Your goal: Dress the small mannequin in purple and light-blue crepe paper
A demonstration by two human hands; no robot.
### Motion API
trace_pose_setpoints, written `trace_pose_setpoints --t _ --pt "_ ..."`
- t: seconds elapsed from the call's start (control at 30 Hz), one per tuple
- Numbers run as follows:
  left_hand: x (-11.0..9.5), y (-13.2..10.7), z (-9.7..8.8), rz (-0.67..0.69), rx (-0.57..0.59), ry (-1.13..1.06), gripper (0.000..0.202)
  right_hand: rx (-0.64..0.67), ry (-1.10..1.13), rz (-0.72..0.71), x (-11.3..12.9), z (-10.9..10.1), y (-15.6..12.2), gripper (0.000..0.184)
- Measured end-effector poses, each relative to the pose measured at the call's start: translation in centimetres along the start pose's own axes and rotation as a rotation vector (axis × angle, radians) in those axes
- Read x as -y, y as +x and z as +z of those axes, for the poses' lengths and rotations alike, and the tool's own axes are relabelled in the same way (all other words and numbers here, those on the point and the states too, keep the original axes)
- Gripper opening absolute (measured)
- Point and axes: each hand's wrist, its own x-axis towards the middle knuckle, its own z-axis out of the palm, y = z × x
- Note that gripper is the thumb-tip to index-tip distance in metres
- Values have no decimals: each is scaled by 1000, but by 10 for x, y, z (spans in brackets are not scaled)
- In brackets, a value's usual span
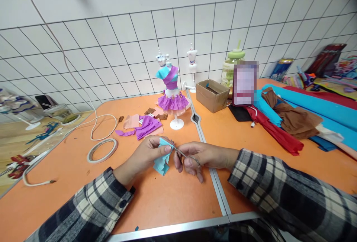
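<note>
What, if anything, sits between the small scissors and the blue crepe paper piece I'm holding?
Nothing visible. The small metal scissors in the right hand touch the top edge of the pleated light blue crepe paper piece, pinched in the left hand.

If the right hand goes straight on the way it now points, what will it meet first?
The right hand points leftward with the scissors, whose tips are at the top edge of the blue paper. It would meet that paper first, then probably the left hand holding it.
</note>
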Motion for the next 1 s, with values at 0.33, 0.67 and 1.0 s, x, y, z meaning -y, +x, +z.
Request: trace_pose_setpoints --t 0.33,0.67,1.0 --pt "-1 0 2 39 -77 -122 32 1 -15 0 -2 -1 1 36" --pt "0 3 -5 29 -45 -107 36 -1 -49 -10 -3 -3 1 38" --pt "-1 5 -2 38 -4 -61 22 -5 -14 -16 -3 -1 1 39"
